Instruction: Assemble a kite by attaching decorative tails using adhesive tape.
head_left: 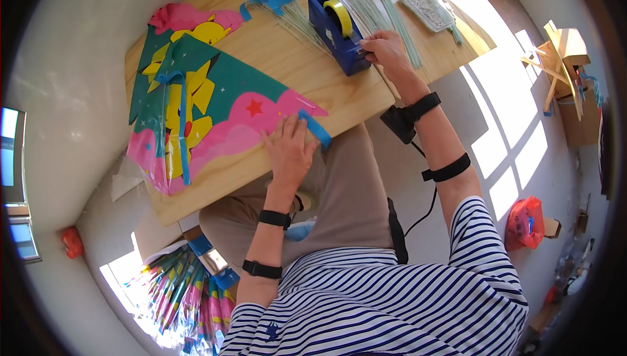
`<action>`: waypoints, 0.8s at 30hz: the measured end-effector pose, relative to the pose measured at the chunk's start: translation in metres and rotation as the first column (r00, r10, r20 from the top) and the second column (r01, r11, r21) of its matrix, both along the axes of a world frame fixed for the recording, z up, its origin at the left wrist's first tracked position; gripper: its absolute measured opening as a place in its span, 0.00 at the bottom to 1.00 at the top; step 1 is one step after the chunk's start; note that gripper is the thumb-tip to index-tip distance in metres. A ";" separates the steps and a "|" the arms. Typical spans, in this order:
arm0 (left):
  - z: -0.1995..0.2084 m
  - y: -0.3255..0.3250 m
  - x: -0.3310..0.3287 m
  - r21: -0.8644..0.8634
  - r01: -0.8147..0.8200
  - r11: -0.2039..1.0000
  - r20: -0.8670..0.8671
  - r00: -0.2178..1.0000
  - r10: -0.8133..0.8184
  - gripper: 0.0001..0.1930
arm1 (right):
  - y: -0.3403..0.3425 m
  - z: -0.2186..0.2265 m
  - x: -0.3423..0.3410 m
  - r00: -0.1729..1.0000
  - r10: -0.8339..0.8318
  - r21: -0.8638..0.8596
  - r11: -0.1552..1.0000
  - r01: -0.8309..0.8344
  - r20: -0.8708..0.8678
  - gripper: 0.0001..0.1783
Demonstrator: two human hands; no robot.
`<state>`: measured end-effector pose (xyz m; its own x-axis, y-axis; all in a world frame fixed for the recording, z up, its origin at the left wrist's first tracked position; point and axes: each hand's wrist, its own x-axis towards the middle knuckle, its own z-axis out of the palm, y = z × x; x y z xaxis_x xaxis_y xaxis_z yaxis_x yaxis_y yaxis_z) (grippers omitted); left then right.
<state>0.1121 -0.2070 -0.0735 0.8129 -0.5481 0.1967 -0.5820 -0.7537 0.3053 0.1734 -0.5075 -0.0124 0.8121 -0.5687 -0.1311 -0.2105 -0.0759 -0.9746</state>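
A triangular plastic kite sheet [225,95], green and pink with a yellow cartoon figure, lies on the wooden table. My left hand [291,150] rests on its near pink edge, fingers stretched out and fairly flat. A blue strip [315,129] sticks out beside those fingertips at the sheet's right corner. My right hand [386,56] is at the near end of a dark blue tape dispenser [336,39], thumb and fingers pinched at its cutter, apparently on the tape's end. The tape itself is too thin to see clearly there. A yellow roll [339,18] sits in the dispenser.
Bundles of thin pale rods [392,13] lie across the far table [366,98], beside a clear box [426,7] of small pieces. Blue strips [269,0] lie behind the sheet. Many folded colourful kites [186,297] stand low left. A red bag [524,223] is on the right floor.
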 end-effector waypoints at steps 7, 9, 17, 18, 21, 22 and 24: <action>0.000 0.001 -0.001 -0.015 -0.006 1.000 -0.027 1.000 0.006 0.27 | -0.004 -0.020 -0.027 0.989 0.104 0.101 0.988 -0.115 0.109 0.08; 0.002 0.001 -0.001 -0.008 -0.006 1.000 -0.031 0.999 0.006 0.27 | 0.001 -0.024 -0.032 0.988 0.084 0.144 0.984 -0.102 0.128 0.07; 0.002 0.000 -0.002 0.003 -0.015 1.000 -0.053 0.998 0.015 0.27 | 0.014 -0.045 -0.051 0.972 -0.066 0.686 0.719 -0.109 0.225 0.13; 0.002 -0.001 -0.002 0.001 -0.013 1.000 -0.055 0.998 0.014 0.27 | 0.014 -0.051 -0.053 0.969 -0.120 0.758 0.647 -0.088 0.214 0.13; 0.001 0.000 -0.002 0.005 -0.016 1.000 -0.059 0.998 0.016 0.28 | 0.022 -0.054 -0.059 0.963 -0.210 0.889 0.455 -0.059 0.171 0.13; 0.001 0.000 -0.002 0.007 -0.018 1.000 -0.059 0.998 0.018 0.28 | 0.024 -0.053 -0.062 0.966 -0.198 0.899 0.433 -0.066 0.167 0.13; 0.000 0.001 -0.001 0.001 -0.021 1.000 -0.052 0.998 0.021 0.28 | 0.029 -0.048 -0.060 0.969 -0.196 0.912 0.407 -0.057 0.148 0.13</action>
<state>0.1109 -0.2059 -0.0738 0.8334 -0.5310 0.1535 -0.5495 -0.7658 0.3341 0.1132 -0.4789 -0.0605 0.8509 -0.2734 -0.4486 0.0328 0.8799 -0.4741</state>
